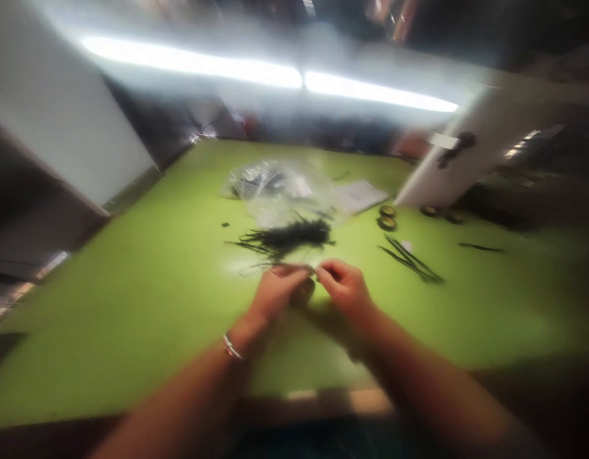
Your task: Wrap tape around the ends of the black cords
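Note:
My left hand (278, 288), with a bracelet at the wrist, is closed in a pinch on a thin black cord (262, 265), whose loose end trails off to the left. Facing it, my right hand (342, 284) is also pinched, its fingertips almost meeting the left ones. What lies between the right fingertips is too small and blurred to name. Just below the fingertips a dark round thing, perhaps a tape roll (303, 292), is partly hidden by the left hand. Beyond the hands lies a heap of black cords (294, 236).
A clear plastic bag (275, 185) lies behind the heap on the green table (146, 287), beside a white sheet (361, 196). To the right are small tape rolls (386, 222) and several black cords (412, 260). White panels (447, 150) stand on both sides, with lamps (194, 62) above.

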A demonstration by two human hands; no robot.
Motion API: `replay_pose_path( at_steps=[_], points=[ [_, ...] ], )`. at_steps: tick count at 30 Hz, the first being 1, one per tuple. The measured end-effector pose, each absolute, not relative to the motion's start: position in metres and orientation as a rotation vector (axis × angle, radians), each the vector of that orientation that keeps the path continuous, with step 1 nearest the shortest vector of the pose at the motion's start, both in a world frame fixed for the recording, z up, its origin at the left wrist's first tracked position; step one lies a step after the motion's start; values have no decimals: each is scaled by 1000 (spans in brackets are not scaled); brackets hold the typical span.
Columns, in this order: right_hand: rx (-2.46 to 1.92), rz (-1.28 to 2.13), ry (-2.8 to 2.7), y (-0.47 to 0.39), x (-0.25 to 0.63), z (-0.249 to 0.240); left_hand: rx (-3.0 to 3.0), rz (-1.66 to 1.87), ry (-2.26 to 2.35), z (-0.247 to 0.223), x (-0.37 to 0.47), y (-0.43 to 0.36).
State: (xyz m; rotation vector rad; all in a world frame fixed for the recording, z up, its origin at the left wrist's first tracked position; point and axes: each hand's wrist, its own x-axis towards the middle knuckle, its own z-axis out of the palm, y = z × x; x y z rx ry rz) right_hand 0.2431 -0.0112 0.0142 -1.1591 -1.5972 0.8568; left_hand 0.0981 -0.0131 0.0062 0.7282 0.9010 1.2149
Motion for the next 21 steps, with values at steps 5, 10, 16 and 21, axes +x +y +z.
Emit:
replay_pose_path(
  at_steps=[5,10,16,21],
  points=[
    [-1185,843,-1616,-10,244,16,758,1220,886,6,98,-14],
    [-1168,668,-1702,-7,247,10,763,1197,845,5,96,-14],
    [-1094,519,-1756,-5,249,4,773,1198,931,4,97,-14],
    [-1013,481,-1814,-7,246,3,858,1202,916,3,98,-15]
  ],
)
